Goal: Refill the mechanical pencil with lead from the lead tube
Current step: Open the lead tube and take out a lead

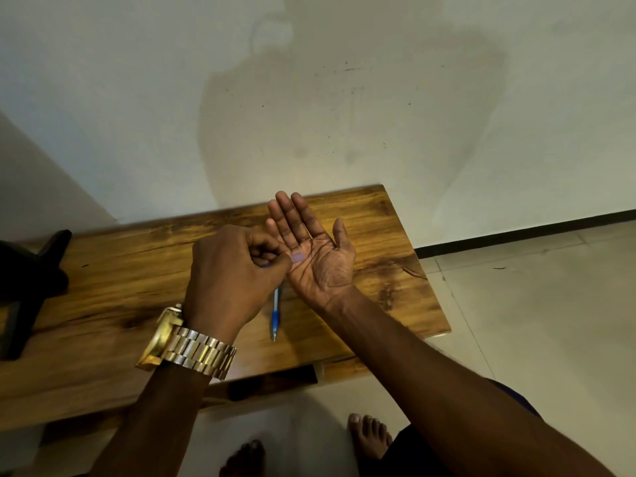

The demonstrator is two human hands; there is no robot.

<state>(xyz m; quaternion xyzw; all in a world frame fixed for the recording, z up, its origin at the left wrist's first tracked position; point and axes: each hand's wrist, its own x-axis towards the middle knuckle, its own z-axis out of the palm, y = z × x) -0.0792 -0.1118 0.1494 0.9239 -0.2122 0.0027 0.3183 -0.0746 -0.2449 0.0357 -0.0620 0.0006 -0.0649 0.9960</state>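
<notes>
A blue and white mechanical pencil [275, 313] lies on the wooden table [103, 304], just below my two hands, its upper end hidden under them. My right hand [311, 246] is held palm up above the table, fingers straight. My left hand [230, 273], with a gold watch on its wrist, has curled fingers that pinch a small purple-tinted lead tube [296, 258], its end over my right palm. Most of the tube is hidden inside the left fist. No lead is visible in the palm.
A dark object [31, 280] stands on the table's left end. The table's right edge [433, 287] drops to a tiled floor [533, 321], and a pale wall rises behind. My bare feet [368, 438] are on the floor below the table's front edge.
</notes>
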